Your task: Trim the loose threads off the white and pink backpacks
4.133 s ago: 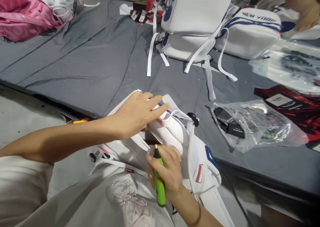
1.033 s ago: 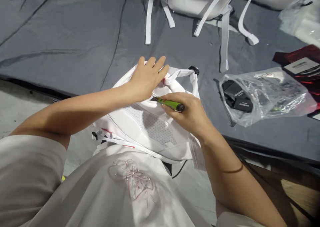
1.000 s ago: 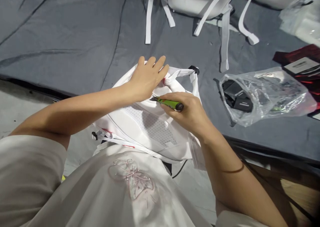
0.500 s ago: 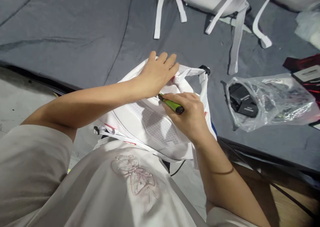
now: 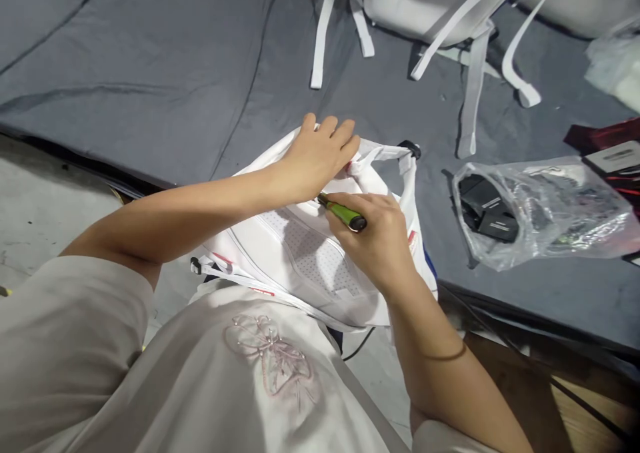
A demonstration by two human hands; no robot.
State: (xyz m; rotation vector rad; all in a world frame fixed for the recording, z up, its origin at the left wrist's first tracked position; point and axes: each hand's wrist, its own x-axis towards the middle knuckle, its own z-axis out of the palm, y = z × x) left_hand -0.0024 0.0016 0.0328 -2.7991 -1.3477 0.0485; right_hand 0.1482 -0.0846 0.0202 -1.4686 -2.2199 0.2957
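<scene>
**Hands at the White Backpack**

Left hand flat on the top edge of the white backpack, fingers stretched out and close together, pressing the fabric down rather than gripping it. Right hand just beside, closed in a pen-style grip around a green tool; thumb and forefinger pinched near the front end, remaining fingers curled underneath. Dark tip of the tool aimed at the spot just below the left palm, touching or nearly touching the backpack; actual contact impossible to tell. Dark rear end of the tool sticking out above the right knuckles.

Backpack propped against the front edge of a grey padded table, half on it and half hanging toward the lap, mesh back panel up. White carry handle with a black clip lying just beyond the hands.

Well apart to the right: a clear plastic bag with dark items inside, and a red and black package at the frame edge. Farther back: another white backpack with loose straps trailing over the grey surface.
</scene>
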